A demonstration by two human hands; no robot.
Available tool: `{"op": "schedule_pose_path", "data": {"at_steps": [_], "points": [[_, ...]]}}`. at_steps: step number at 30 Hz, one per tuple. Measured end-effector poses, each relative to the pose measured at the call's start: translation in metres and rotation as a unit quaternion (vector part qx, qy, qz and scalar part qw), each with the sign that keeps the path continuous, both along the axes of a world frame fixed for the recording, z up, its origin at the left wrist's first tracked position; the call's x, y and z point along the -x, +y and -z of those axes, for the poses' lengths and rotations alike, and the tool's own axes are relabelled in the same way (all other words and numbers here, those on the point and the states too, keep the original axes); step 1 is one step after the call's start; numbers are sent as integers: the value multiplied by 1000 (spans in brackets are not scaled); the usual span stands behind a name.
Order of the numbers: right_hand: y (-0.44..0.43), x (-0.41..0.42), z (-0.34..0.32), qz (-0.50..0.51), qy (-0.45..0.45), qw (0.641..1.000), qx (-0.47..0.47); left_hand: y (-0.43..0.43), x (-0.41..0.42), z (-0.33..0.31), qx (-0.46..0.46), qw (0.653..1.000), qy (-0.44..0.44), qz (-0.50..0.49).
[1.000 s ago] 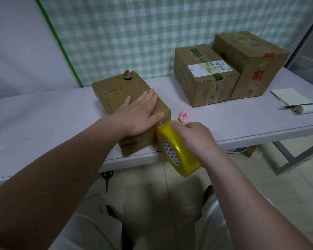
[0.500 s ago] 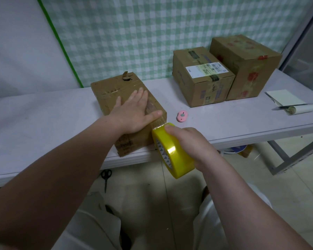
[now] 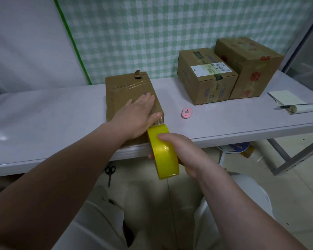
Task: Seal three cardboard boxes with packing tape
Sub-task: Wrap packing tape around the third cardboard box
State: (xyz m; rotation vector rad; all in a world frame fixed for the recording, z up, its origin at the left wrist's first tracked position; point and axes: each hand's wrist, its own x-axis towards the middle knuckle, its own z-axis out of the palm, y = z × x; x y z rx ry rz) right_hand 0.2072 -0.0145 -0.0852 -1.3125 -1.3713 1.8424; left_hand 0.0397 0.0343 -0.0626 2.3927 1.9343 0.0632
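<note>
Right hand (image 3: pixel 183 154) nearest, just off the table's front edge: thumb over the outer face of the yellow tape roll (image 3: pixel 163 156), fingers curled round it, one fingertip showing at the roll's left side. Roll stands on edge, glossy yellow, its top at table (image 3: pixel 61 109) height.

A short clear strip of tape (image 3: pixel 160 121) runs from the roll up to the near right corner of the near box (image 3: pixel 126 89).

Left hand (image 3: pixel 137 116) lies flat on that box's top, fingers straight and together, thumb out along the right edge by the strip; it holds nothing.

Near box: brown, worn, low. It sits at the table's front edge. Shiny tape crosses the top towards the back, with a torn cardboard scrap sticking up at the far edge.

Pink cutter (image 3: pixel 186 112) on the table, right of the box, apart from it. Scissors (image 3: pixel 110 171) on the floor under the table.

Farther right: labelled box (image 3: pixel 206 78), closed, dark tape and a white shipping label across the top. Touching its right side, tall box (image 3: pixel 249 67), with red prints and clear tape on top.
</note>
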Motion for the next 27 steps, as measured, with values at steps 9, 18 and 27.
{"op": "schedule_pose_path", "data": {"at_steps": [9,18,27], "points": [[-7,3,-7,18,55,998,33,5,0,1,13,1000,-3,-6],[1,7,-3,27,73,988,130,5,-3,0,-4,1000,3,-10],[11,11,-1,67,74,986,132,11,-9,5,-59,997,54,-24]]}}
